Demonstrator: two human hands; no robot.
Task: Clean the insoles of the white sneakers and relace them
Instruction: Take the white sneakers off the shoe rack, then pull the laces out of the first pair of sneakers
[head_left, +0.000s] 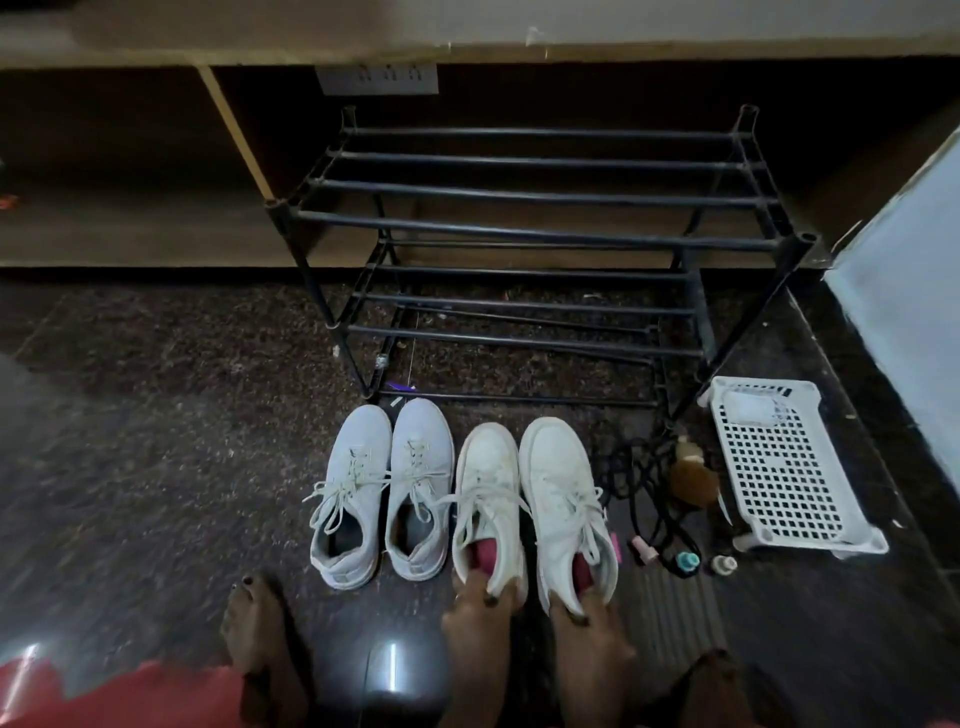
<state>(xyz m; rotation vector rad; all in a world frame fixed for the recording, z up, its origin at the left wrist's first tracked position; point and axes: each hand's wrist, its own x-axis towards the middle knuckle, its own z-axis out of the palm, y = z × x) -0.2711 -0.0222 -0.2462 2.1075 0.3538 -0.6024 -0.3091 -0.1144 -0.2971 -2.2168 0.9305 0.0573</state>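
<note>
Both hands grip the heels of the white leather lace-up sneakers, which stand on the dark speckled stone floor.
The left hand holds the heel of the left sneaker, with its fingers curled over the collar. The right hand holds the heel of the right sneaker in the same way. Both sneakers are laced, show a pink lining, and point their toes toward the black tubular metal shoe rack. A pair of pale grey knit sneakers stands just beside them on the left. On the right lie tangled black cords, a brown brush, three small capped bottles and a white perforated plastic basket.
</note>
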